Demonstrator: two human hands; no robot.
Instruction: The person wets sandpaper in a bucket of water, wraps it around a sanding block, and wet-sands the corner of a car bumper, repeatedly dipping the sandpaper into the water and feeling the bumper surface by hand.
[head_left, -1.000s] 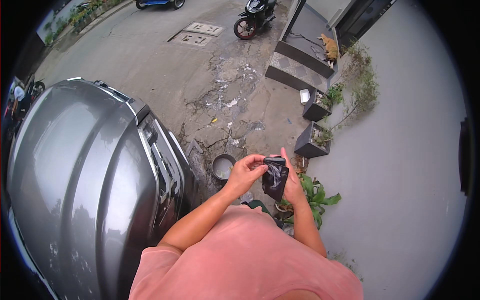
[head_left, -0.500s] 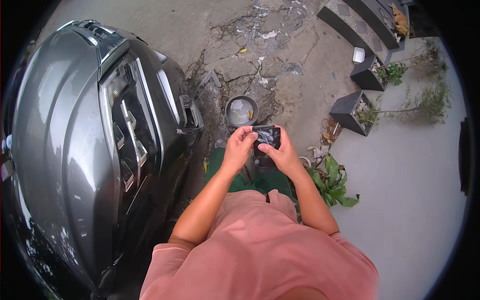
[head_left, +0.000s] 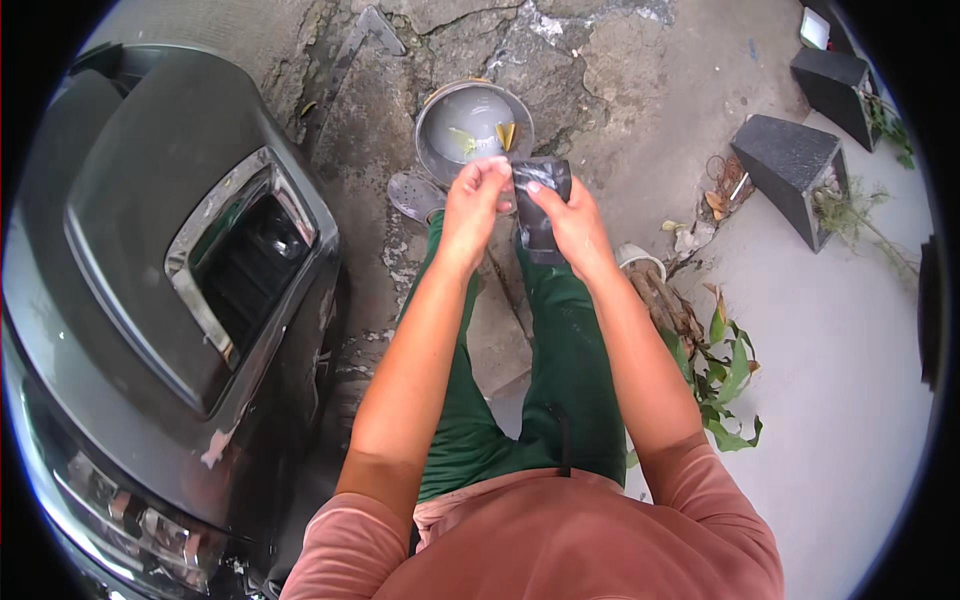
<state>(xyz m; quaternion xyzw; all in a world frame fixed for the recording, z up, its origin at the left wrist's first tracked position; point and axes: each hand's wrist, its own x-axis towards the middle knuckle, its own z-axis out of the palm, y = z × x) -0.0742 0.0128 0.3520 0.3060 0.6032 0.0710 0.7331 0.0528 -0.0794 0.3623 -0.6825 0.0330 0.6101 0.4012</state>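
Observation:
My right hand grips a flat, dark, shiny packet-like thing, thumb across its front and fingers behind it. The packet hangs upright over my right thigh, with pale reflections or markings near its top. Close to its upper left corner is my left hand, its thumb and fingers pinched together. Something pale shows at those fingertips, too small to name. Just beyond both hands, a round grey basin sits on the ground with cloudy liquid and yellowish leaves in it.
A dark grey car stands close on my left. Tapered dark planters line the pale wall on my right. A leafy plant grows near my right arm. Cracked concrete lies ahead, with an angled metal piece.
My view has tilted and shifted, so the basin and my legs look nearer and the car fills the left differently. The left fingertips have moved from the packet's face to its upper left edge.

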